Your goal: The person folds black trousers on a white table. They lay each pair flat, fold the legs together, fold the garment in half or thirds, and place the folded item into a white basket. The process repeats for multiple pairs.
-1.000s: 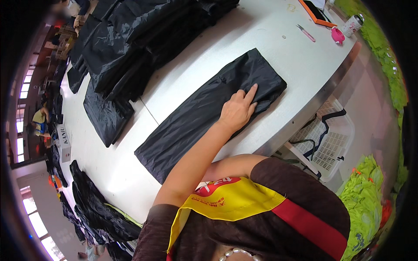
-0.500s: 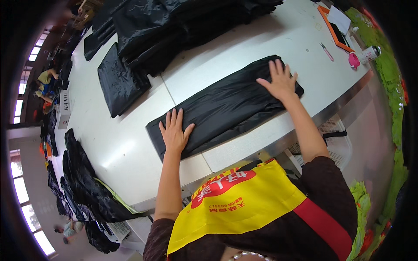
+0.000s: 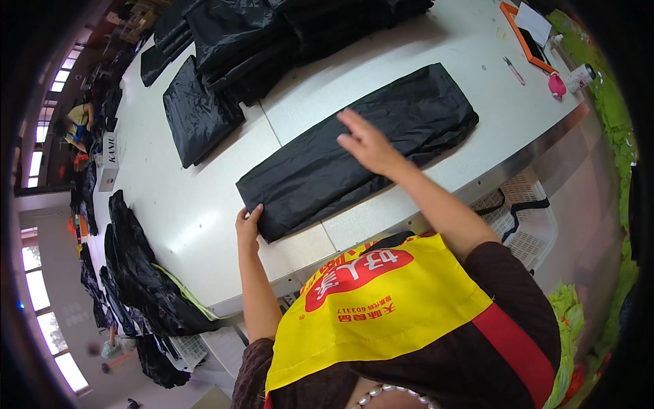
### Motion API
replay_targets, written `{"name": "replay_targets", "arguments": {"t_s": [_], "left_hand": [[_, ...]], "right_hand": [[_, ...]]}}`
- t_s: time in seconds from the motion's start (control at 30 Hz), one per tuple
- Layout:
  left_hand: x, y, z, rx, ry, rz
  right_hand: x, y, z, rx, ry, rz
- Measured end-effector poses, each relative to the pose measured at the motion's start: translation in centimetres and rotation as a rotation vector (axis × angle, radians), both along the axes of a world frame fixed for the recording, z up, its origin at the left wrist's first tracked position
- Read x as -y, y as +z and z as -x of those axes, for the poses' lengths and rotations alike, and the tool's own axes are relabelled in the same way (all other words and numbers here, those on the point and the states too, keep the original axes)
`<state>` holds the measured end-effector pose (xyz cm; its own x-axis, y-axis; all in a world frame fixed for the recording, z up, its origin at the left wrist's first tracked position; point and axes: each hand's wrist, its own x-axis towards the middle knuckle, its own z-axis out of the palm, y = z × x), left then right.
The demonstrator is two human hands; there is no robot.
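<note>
A long folded black garment (image 3: pixel 354 150) of shiny fabric lies flat across the white table (image 3: pixel 197 225), running from lower left to upper right. My left hand (image 3: pixel 248 228) grips its near left corner at the end of the fabric. My right hand (image 3: pixel 368 144) rests flat with fingers spread on the middle of the garment.
A smaller folded black piece (image 3: pixel 199 116) lies to the upper left, and a heap of black garments (image 3: pixel 286 34) fills the far table. More black fabric (image 3: pixel 146 279) hangs off the left edge. An orange tray (image 3: pixel 528 31), a pink pen (image 3: pixel 514 70) and a pink object (image 3: pixel 557 85) sit far right. A white basket (image 3: pixel 521 218) stands under the table.
My left hand slid from flat on the fabric down to its left corner. My right hand moved from the garment's far right end back to its middle.
</note>
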<state>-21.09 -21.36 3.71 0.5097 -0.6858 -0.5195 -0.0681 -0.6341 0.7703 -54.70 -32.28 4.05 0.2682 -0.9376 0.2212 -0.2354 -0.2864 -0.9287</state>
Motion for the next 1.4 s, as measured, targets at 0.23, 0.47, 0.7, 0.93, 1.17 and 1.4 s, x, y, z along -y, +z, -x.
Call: {"name": "replay_targets", "arguments": {"t_s": [0.23,0.47,0.7,0.93,1.17,1.4], "left_hand": [[2.7,14.9,2.9,-0.494,-0.036,0.387],[8.6,17.3,20.1,-0.007,-0.845,0.646],[6.9,2.2,23.4,0.991,-1.224,0.687],[9.2,2.3,22.8,0.812,-1.400,0.447],[12.5,1.7,22.6,0.640,-1.592,0.088],[5.0,-1.1,26.6,1.129,-1.048,0.446]], "right_hand": [[-0.3,-6.5,-5.2,0.242,-0.067,-0.141],[-2.2,-9.8,-8.5,0.616,-0.096,-0.377],[-4.1,-9.3,-6.7,0.608,-0.005,-0.505],[-2.5,-8.6,-6.2,0.569,0.017,-0.551],[-4.5,-4.5,0.1,0.214,0.227,-0.864],[-9.5,-0.7,12.1,0.000,-0.326,-0.882]]}}
